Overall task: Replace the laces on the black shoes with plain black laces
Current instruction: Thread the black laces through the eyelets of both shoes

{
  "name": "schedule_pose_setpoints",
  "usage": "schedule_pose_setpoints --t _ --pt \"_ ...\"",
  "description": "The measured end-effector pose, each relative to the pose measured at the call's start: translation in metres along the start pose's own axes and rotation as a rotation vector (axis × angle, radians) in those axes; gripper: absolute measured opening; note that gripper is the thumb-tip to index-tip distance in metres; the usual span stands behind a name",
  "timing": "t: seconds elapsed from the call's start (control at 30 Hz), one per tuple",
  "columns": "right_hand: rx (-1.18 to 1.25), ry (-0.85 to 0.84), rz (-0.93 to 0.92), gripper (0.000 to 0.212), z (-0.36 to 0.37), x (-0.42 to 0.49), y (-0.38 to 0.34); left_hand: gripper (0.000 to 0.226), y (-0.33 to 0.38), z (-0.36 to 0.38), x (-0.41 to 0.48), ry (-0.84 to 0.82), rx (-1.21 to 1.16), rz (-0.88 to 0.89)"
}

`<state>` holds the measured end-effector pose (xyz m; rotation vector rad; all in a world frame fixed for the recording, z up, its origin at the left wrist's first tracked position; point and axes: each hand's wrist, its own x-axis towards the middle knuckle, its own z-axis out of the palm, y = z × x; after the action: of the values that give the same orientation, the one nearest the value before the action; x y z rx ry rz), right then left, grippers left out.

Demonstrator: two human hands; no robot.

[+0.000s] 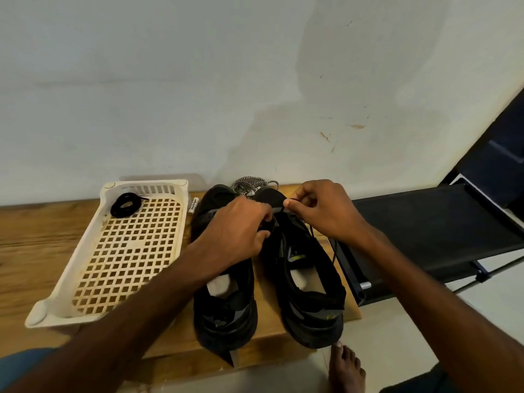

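Now, threading a plain black lace (335, 252) into the right-hand shoe (309, 293), up near its toe.
A spare coiled lace (126, 205) lies in the white basket (71, 262). 2 black shoes stand side by side on the wooden table (34, 236), long axes running away from the person, toes to the wall. The left hand (241, 231) grips the right-hand shoe's eyelet flap. The right hand (326, 211), just beside it, pinches the lace end, with slack trailing down that shoe's outer side.

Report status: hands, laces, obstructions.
Left hand holds right shoe; right hand pinches black lace. Spare lace coiled in basket. Patterned laces behind, nothing blocking.
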<state>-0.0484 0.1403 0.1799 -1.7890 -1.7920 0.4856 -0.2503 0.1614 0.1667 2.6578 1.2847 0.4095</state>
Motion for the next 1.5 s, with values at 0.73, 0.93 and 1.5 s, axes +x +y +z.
schedule_pose_setpoints --t 0.73,0.93,1.5 --pt "-0.034 -0.208 0.002 0.069 -0.002 -0.008 -0.005 0.026 0.004 -0.008 -0.002 -0.057 0.151 -0.104" --pt "-0.034 -0.221 0.02 0.068 -0.001 -0.012 -0.004 0.013 0.001 -0.027 0.003 0.123 -0.189 -0.155" --pt "-0.176 -0.051 0.253 0.012 0.003 -0.018 -0.01 0.027 -0.001 -0.023 0.001 0.117 -1.025 -0.308"
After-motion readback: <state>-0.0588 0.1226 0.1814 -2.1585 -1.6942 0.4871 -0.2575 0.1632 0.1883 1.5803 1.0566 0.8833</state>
